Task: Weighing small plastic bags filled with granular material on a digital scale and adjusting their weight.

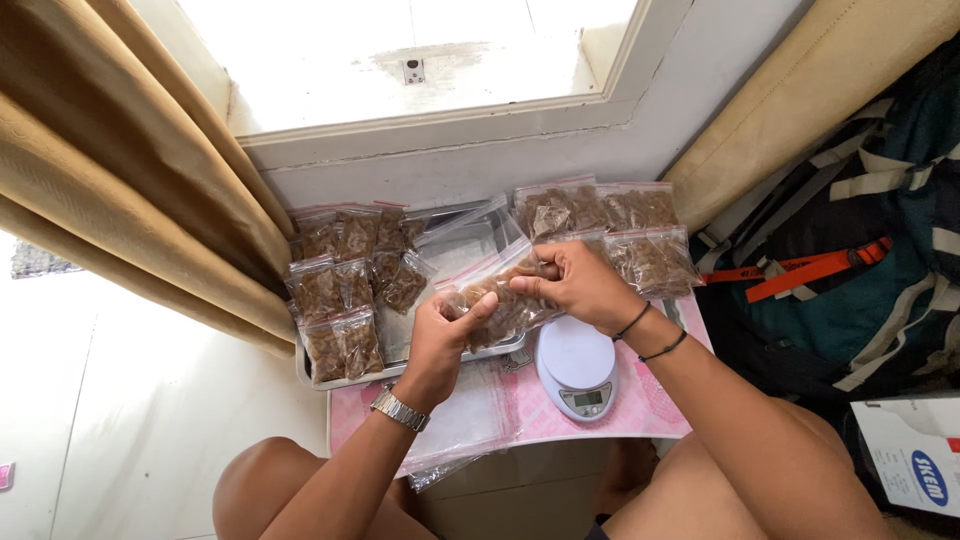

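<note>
Your left hand (pixel 440 335) and right hand (pixel 578 285) are pinching a clear bag of brown pieces (pixel 497 300) at its ends, holding it over the metal tray (pixel 400 365), just beside the white scale (pixel 577 367).

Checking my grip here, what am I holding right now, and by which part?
Both hands hold one clear bag of brown pieces: left hand at its lower end, right hand pinching the top edge.

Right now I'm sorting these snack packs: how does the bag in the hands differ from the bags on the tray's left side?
The held bag is lifted, tilted, gripped by left hand and right hand; the tray bags lie flat, untouched. The held bag looks larger. Both are clear plastic with brown contents.
</note>
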